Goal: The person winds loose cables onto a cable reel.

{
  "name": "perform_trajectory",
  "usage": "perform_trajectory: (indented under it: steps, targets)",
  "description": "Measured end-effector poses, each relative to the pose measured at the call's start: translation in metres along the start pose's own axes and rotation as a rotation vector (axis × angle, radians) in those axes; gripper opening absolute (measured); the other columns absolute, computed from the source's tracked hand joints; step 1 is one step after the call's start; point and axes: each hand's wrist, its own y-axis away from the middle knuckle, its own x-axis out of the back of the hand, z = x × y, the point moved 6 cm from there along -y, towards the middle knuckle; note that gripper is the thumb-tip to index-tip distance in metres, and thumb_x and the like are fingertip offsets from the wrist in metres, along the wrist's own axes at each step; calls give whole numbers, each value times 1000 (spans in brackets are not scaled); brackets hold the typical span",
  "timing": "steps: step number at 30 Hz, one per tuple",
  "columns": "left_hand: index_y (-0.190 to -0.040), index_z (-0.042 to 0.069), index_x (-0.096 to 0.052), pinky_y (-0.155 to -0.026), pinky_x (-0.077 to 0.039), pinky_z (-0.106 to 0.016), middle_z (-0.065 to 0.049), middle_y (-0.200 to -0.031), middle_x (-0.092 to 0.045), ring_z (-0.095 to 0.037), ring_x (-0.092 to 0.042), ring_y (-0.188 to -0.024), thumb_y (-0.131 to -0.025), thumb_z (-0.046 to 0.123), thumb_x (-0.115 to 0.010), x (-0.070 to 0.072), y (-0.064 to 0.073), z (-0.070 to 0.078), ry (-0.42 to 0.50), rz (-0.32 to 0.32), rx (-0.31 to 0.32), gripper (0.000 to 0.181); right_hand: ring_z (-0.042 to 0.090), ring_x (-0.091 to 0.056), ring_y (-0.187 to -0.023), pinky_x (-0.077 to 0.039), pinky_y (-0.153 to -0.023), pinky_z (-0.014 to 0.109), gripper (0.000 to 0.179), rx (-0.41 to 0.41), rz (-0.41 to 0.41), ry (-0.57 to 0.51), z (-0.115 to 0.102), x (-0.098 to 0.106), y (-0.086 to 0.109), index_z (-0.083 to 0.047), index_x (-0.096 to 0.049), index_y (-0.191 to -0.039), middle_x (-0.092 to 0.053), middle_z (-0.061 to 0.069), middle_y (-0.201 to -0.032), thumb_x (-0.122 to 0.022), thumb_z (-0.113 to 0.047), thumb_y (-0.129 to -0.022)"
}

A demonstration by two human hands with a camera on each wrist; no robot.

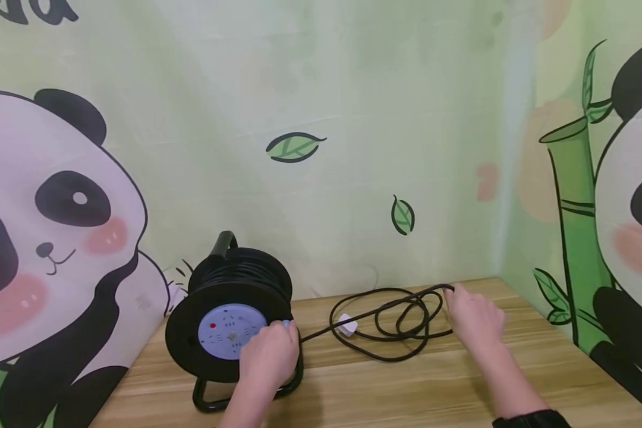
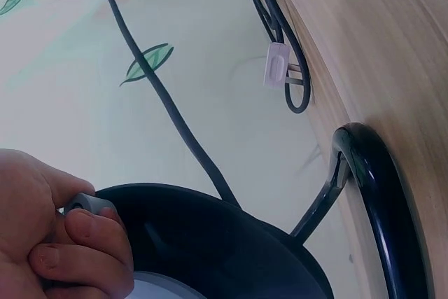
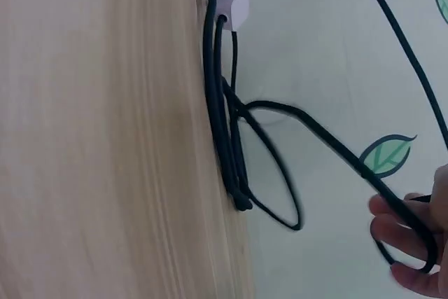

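On the table (image 1: 348,398), locate the reel (image 1: 222,324), with knob (image 2: 87,203) gripped by the left hand (image 1: 270,355). Trace the cord (image 2: 175,117) rightward from the reel, near-straight, to the right hand (image 1: 475,315), grasping it. Note loose coils (image 3: 213,96) between, nearer the right hand.

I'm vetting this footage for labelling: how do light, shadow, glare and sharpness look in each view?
Head view: soft, even light, a faint shadow on the table beside the reel, whose panel markings are too small to read; left wrist view: pale sheen on the glossy black frame; right wrist view: cool, hazy cast, table grain soft, cord dark and traceable.
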Motion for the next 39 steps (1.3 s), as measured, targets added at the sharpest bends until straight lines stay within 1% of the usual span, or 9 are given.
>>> perform_trajectory:
  steps: [7, 12, 16, 20, 26, 28, 31, 35, 39]
  targets:
    - [-82, 4, -63, -59, -49, -51, -14, -86, -66, -33, -61, -76, -100, 38, -39, 4, 1, 3, -9, 11, -9, 45, 20, -44, -47, -33, -44, 36, 23, 10, 119, -217, -3, 10, -1, -15, -54, -116, -67, 12, -82, -42, -31, -103]
    - [-80, 4, -62, -59, -49, -51, -15, -85, -66, -33, -61, -76, -100, 38, -40, 4, 1, 1, -13, 21, -7, 45, 25, -50, -49, -34, -40, 36, 47, -10, 156, -187, 1, 12, -3, -16, -47, -131, -68, 15, -84, -35, -51, -101]
    - [-82, 4, -63, -60, -49, -52, -14, -86, -66, -32, -61, -77, -100, 39, -38, 0, 2, -1, -7, 4, -1, 45, 24, -55, -50, -40, -41, 39, 64, -33, -20, -233, 3, -1, -4, -10, -35, -141, -65, 12, -74, -20, -58, -101]
    - [-83, 5, -62, -60, -49, -52, -13, -86, -65, -32, -61, -76, -100, 39, -38, -1, 2, -1, -4, -11, 6, 45, 25, -62, -57, -51, -46, 39, 50, -103, -266, -584, -1, -17, 0, -5, -38, -133, -66, 13, -82, -23, -44, -105]
    - [-81, 5, -62, -59, -50, -51, -14, -85, -65, -32, -61, -75, -100, 38, -40, 0, 1, 2, -3, 5, -3, 44, 30, -63, -64, -44, -38, 24, 33, -127, -329, -960, -4, -12, 1, 3, -41, -124, -58, 22, -121, -33, -23, -105]
    - [-81, 5, -61, -58, -50, -51, -14, -84, -65, -32, -61, -75, -100, 38, -40, 0, 0, 2, -7, 8, -7, 44, 28, -62, -66, -49, -42, 25, 35, -110, -272, -948, -5, -9, -1, 5, -43, -122, -59, 22, -117, -35, -25, -105]
    - [-80, 5, -61, -58, -49, -51, -14, -84, -65, -31, -61, -74, -100, 38, -40, 1, 0, 1, -10, 10, -5, 44, 29, -59, -74, -53, -56, 37, 43, -45, -111, -755, -5, -4, -6, 3, -49, -116, -59, 23, -105, -36, -37, -104]
    - [-80, 5, -61, -58, -49, -51, -13, -84, -65, -31, -61, -74, -100, 38, -40, 1, 0, 0, -9, 11, -9, 44, 43, -43, -108, -41, -83, 57, 51, 34, 141, -439, -3, 6, -8, 3, -57, -108, -43, 31, -119, -40, -45, -102]
    - [-80, 5, -62, -58, -50, -50, -13, -85, -65, -31, -61, -75, -100, 38, -39, 0, 0, 0, -14, -5, -2, 45, 46, -31, -124, -28, -94, 64, 42, 136, 263, -330, -2, 10, -8, 3, -63, -104, -32, 29, -140, -46, -36, -102]
